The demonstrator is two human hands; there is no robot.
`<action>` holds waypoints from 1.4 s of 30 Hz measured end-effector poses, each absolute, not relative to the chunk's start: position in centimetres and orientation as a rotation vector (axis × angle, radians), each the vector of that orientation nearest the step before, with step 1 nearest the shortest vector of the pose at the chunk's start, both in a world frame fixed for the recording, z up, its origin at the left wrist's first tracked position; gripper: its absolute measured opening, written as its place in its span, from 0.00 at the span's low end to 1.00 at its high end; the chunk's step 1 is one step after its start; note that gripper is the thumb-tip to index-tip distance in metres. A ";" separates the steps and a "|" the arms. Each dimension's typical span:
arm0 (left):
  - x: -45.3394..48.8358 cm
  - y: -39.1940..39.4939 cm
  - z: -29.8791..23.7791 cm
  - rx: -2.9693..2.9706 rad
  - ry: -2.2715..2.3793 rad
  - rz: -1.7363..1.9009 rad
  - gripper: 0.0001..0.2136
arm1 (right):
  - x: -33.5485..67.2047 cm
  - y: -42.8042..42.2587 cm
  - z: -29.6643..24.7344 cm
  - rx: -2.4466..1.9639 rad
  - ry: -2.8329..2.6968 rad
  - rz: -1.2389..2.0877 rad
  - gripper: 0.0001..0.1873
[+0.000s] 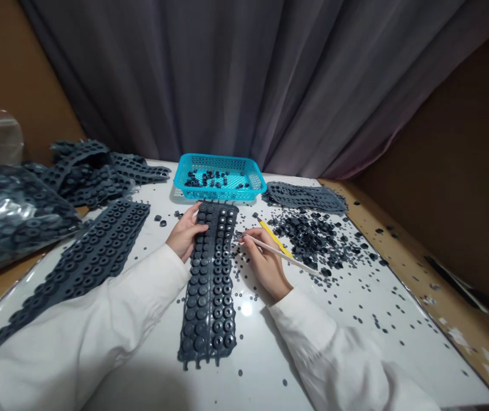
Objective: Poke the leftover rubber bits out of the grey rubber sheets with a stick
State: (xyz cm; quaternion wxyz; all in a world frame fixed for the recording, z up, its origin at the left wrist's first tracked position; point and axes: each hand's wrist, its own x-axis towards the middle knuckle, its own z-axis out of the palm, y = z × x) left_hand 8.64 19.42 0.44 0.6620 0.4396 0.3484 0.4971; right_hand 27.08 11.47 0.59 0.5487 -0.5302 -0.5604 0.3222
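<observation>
From where I stand, the person's left hand (185, 235) lies on the upper left edge of a long dark grey rubber strip of round moulded studs (210, 285). Its fingers are loose and its thumb is laid across the studs, pressing the strip down rather than closing around it. The strip runs lengthwise down the middle of the glossy white tabletop (356, 319), straight in front of the person.

The right hand (267, 267) sits at three o'clock from the strip's upper part, pinched pen-fashion around a thin white stick (289, 257). The stick's tip meets the strip's right edge and its tail points off toward four o'clock. Just beyond the hand lies a yellow pencil-like rod (275, 237).

At twelve o'clock from the strip, almost touching its far end, stands a turquoise perforated plastic basket (221, 191) with some small dark pieces in it. At two o'clock there is a scattered heap of loose dark rubber rings (313, 234), and behind it a flat grey rubber sheet (307, 197). At nine o'clock a second studded grey strip (85, 260) lies at a slant. At ten o'clock there is a tangled pile of further strips (94, 168), and beside that a clear plastic bag of dark parts (11, 214). Small dark crumbs speckle the tabletop.
</observation>
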 end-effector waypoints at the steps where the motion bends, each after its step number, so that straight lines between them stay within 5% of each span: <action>1: 8.7 19.5 0.3 1.065 0.842 1.168 0.36 | 27.1 11.4 0.7 -1.264 -1.330 0.750 0.09; 6: 8.5 19.2 2.5 1.405 1.097 1.322 0.32 | 27.0 11.3 1.0 -1.327 -1.399 0.663 0.09; 12: 7.2 13.1 11.1 2.071 0.745 0.873 0.08 | 26.8 10.3 3.4 -1.198 -1.656 0.475 0.07; 18: 3.8 5.6 9.4 2.739 0.546 -0.052 0.05 | 25.2 6.0 5.9 -0.735 -1.993 0.347 0.05; 20: 2.6 4.2 7.1 2.847 0.562 -0.169 0.12 | 24.7 4.3 4.8 -0.552 -2.119 0.321 0.04; 27: 1.1 3.4 2.3 3.008 0.433 -0.063 0.20 | 24.5 2.3 0.7 -0.466 -2.448 0.181 0.05; 42: 1.4 3.2 2.5 2.931 0.553 -0.125 0.17 | 24.8 2.1 1.3 -0.540 -2.492 0.106 0.02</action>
